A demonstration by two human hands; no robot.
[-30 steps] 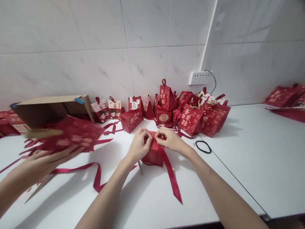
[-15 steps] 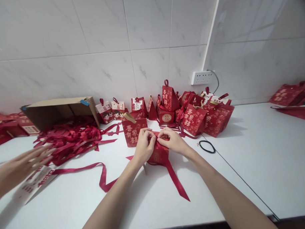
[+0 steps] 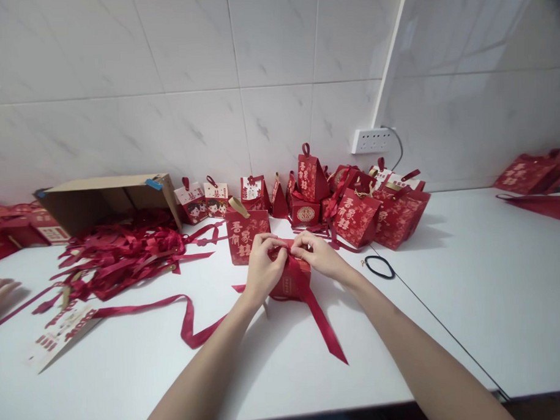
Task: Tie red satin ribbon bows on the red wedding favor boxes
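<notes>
On the white table before me stands a small red gift box (image 3: 281, 288), partly hidden by my hands. A red ribbon (image 3: 321, 324) crosses its top, and one slanted end trails toward the table's front edge. My left hand (image 3: 265, 265) pinches the ribbon at the box top. Close beside it, my right hand (image 3: 319, 255) also pinches the ribbon there, fingertips almost meeting. What the ribbon forms between the fingers is too covered to make out. Just behind my left hand stands a red triangular box (image 3: 246, 234) with gold characters and a gold loop.
An open cardboard box (image 3: 109, 182) on its side spills a heap of red ribbons (image 3: 125, 258). Finished red boxes (image 3: 356, 219) line the wall. A white printed card (image 3: 59, 337), a black cord loop (image 3: 379, 266) and another person's hand (image 3: 1, 296) are on the table.
The other person's hand has drawn back to the left edge, and a ribbon now stretches from the heap toward it. My hands stay at the box top, barely shifted.
</notes>
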